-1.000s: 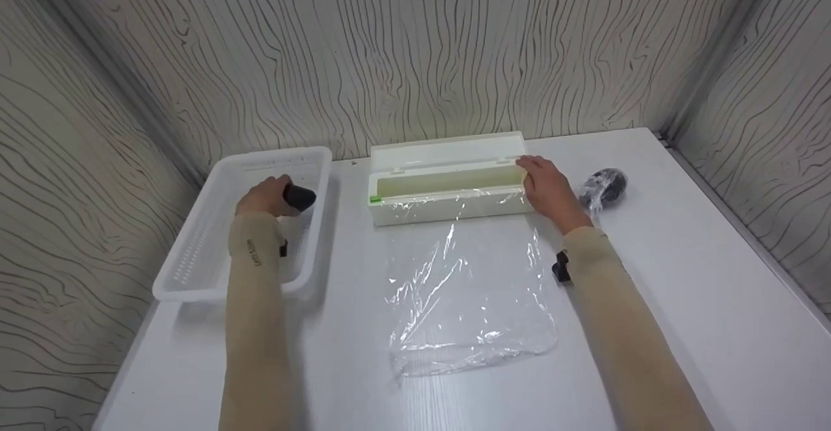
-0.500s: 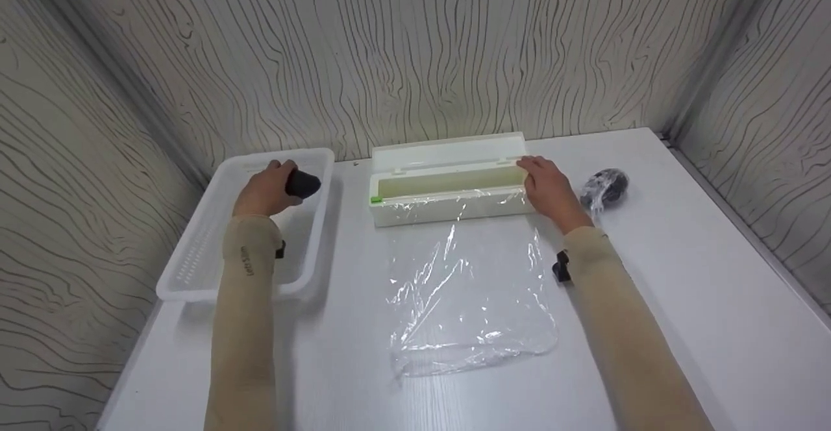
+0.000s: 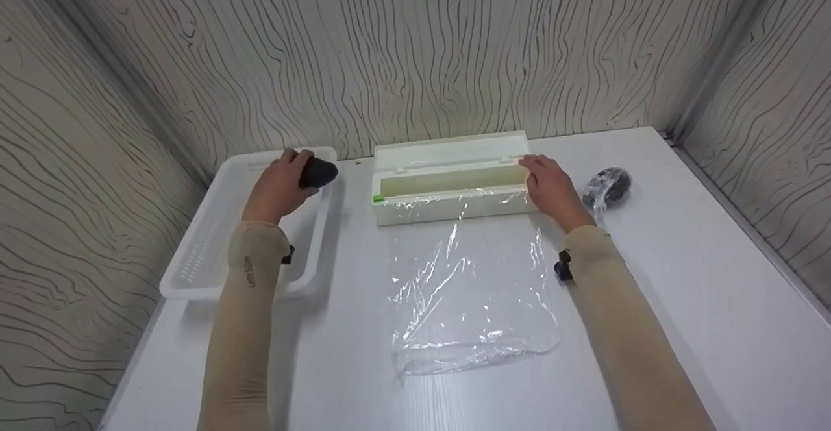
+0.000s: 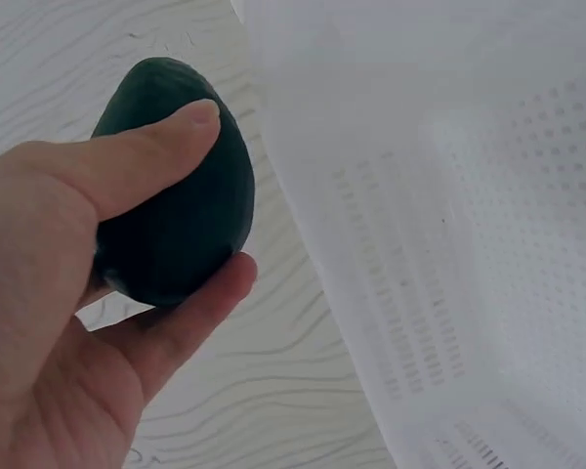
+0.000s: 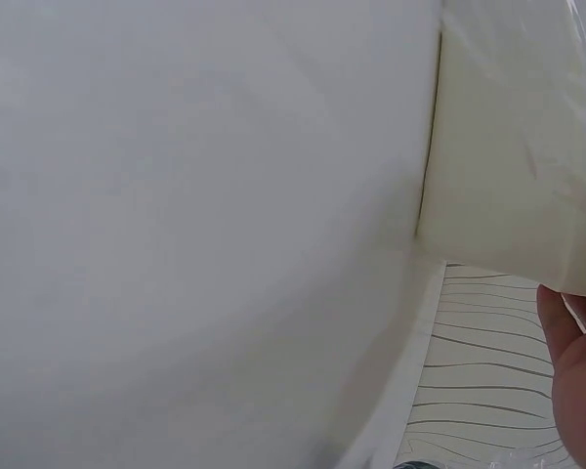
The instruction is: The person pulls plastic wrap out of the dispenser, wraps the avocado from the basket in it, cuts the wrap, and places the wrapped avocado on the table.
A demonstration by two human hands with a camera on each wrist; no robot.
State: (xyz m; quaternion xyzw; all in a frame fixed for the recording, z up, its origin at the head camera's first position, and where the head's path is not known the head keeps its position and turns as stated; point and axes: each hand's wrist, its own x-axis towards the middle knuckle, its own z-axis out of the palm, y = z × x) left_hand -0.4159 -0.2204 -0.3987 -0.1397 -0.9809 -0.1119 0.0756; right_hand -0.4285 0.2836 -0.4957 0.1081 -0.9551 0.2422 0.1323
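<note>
In the head view, my left hand (image 3: 278, 187) holds a dark avocado (image 3: 319, 172) over the basket's far right corner. The left wrist view shows this egg-shaped, dark green avocado (image 4: 181, 205) between thumb and fingers. At the right end of a white cling film box (image 3: 454, 210), my right hand (image 3: 550, 189) grips the end wall; part of the fingers is hidden. The lid stands open at the back. A clear sheet of cling film (image 3: 474, 288) runs from the box's front edge toward me over the table.
A white perforated basket (image 3: 175, 285) stands at the left. Right of my right hand lies a dark rounded thing wrapped in film (image 3: 608, 187). A green slider (image 3: 378, 198) sits at the box's left corner. Patterned walls (image 3: 422, 48) enclose the white table (image 3: 701, 256).
My left hand has lifted the avocado from inside the basket, moving away from me and to the right. My right hand, the box and the film sheet stay in place.
</note>
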